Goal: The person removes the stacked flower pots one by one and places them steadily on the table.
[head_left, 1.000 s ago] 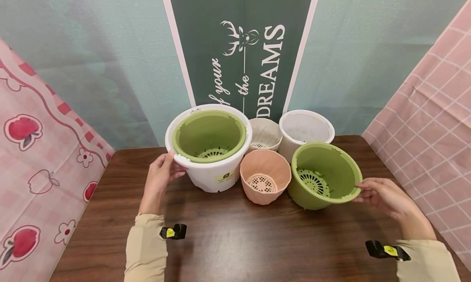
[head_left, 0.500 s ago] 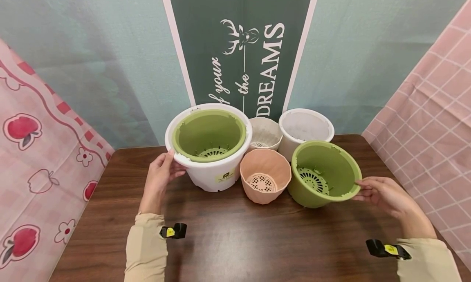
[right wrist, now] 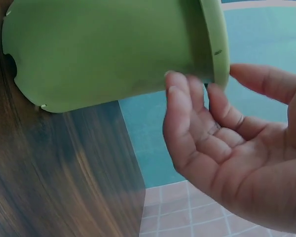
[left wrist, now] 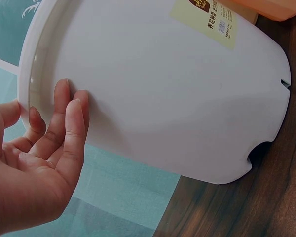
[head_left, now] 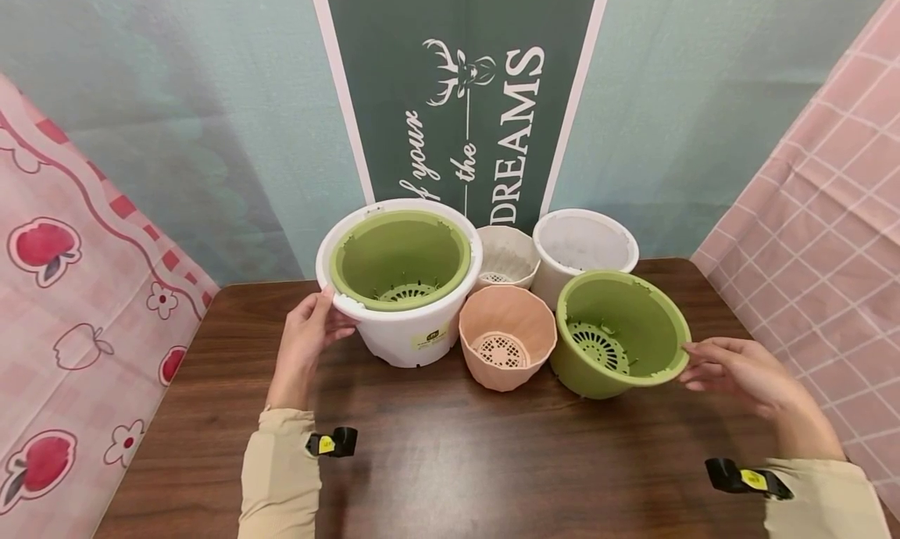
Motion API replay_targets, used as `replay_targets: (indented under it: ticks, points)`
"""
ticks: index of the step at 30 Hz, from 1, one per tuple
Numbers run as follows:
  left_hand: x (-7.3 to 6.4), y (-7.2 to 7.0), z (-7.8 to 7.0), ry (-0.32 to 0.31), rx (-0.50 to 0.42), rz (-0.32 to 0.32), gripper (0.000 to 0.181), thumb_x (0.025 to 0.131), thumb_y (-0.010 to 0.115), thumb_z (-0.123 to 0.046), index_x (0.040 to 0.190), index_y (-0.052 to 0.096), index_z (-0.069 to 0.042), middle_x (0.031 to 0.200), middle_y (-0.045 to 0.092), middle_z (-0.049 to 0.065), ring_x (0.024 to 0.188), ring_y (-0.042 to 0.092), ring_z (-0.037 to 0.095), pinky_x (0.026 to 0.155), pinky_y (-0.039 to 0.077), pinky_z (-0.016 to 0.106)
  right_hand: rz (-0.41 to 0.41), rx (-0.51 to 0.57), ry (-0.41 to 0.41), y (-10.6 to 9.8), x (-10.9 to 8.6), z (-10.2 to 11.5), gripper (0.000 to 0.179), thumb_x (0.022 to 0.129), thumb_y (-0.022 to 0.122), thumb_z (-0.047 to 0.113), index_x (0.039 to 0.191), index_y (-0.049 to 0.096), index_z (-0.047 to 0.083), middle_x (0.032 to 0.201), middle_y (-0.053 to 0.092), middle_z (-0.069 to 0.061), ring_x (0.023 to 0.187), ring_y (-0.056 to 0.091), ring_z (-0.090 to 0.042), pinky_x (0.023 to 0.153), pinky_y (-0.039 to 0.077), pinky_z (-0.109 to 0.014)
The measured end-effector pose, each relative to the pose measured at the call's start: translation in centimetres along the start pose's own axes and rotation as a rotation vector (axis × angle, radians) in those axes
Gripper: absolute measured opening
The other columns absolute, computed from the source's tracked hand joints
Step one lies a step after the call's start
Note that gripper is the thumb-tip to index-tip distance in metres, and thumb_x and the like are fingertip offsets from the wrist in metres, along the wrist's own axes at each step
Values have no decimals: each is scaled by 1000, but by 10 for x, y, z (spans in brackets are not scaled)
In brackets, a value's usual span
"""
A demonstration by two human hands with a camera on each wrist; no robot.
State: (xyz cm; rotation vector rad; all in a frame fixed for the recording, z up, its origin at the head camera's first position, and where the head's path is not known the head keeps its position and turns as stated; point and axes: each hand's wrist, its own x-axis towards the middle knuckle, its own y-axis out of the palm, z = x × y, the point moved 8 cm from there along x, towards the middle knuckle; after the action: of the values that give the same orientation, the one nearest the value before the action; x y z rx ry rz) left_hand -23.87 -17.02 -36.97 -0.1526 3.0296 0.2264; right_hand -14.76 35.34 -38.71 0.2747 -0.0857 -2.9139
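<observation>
My left hand (head_left: 308, 328) pinches the rim of a large white flowerpot (head_left: 404, 340), with the thumb on the rim's outer edge and the fingers under it. A green flowerpot (head_left: 401, 258) sits nested inside that white one. On the right, my right hand (head_left: 738, 371) holds the rim of another green flowerpot (head_left: 647, 320) between thumb and index finger. Its other fingers are loosely bent near the pot's wall, as the right wrist view shows. Between the two held pots stands a peach faceted flowerpot (head_left: 502, 375) with a perforated bottom.
Behind the peach pot is a cream faceted flowerpot (head_left: 508, 250), partly hidden. A second white flowerpot (head_left: 587, 238) stands at the back right, partly behind the green one. All are on a dark wooden table (head_left: 450, 453), with curtains (head_left: 267, 133) around it.
My right hand and forearm have shifted slightly to the right, its thumb tip now nearer the rim's edge. The pots and my left hand have stayed in place.
</observation>
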Motion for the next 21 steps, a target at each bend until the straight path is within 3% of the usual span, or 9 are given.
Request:
replay_targets:
  ticks: [4, 15, 21]
  points:
    - [0, 1, 0, 5, -1, 3, 24, 97, 46, -29, 84, 51, -9, 65, 62, -4, 65, 64, 9, 63, 54, 24, -24, -71, -2, -1, -2, 3, 25, 96, 42, 1, 88, 64, 6, 77, 64, -7, 69, 64, -17, 61, 55, -29]
    - [0, 1, 0, -3, 3, -1, 24, 96, 46, -29, 84, 51, -8, 65, 62, -4, 65, 63, 9, 63, 54, 24, 70, 38, -141, 6, -6, 25, 30, 97, 33, -3, 97, 63, 2, 83, 64, -11, 72, 64, -20, 62, 54, -29]
    - [-1, 0, -1, 4, 0, 2, 24, 97, 46, -28, 83, 51, -9, 65, 62, -4, 65, 63, 9, 63, 54, 24, 77, 42, -166, 17, -5, 40, 28, 97, 33, -5, 99, 60, 0, 85, 64, -14, 74, 64, -22, 64, 54, -29]
